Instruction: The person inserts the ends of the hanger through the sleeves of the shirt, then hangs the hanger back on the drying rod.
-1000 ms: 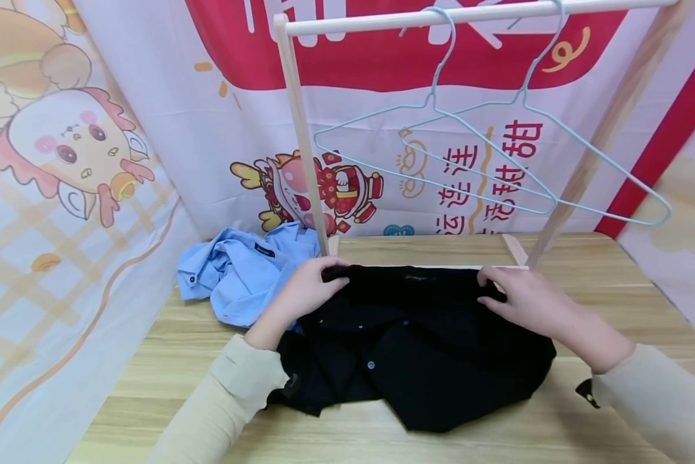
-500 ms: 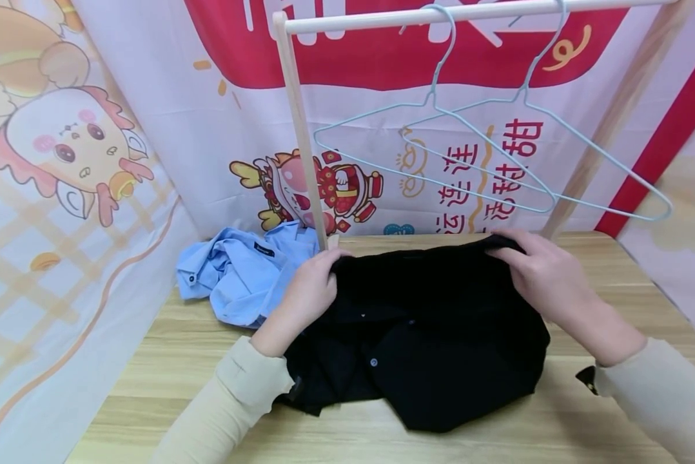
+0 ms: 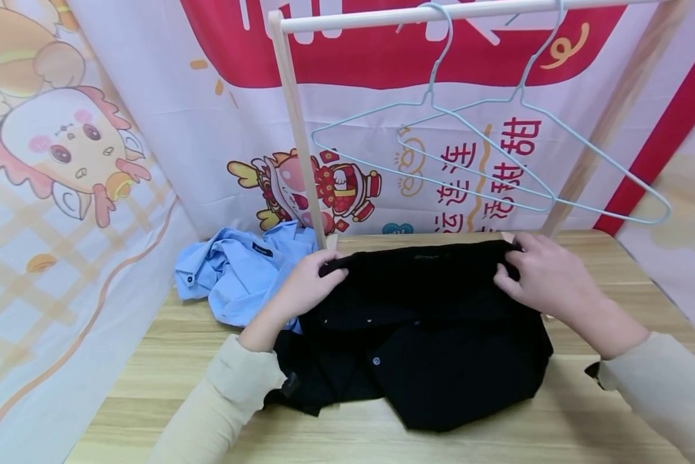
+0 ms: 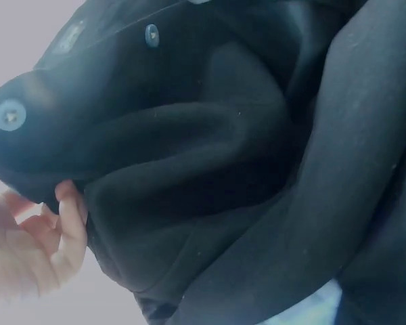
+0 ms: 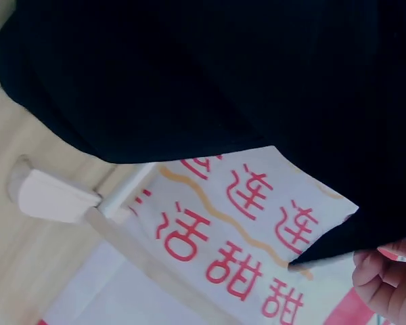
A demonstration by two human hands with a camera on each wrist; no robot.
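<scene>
Since a second ago, right hand (image 3: 547,270) and its end of the black button-up shirt (image 3: 458,374) have shifted back toward the wooden rack (image 3: 297,129). Left to right I see: blue button-up shirt (image 3: 240,280) crumpled on the wooden table (image 3: 127,419); left hand (image 3: 307,283) pinching black top edge; black shirt stretched between hands, lower part on table; right hand pinching that edge's other end; two pale-blue hangers (image 3: 431,90) hanging above.
</scene>
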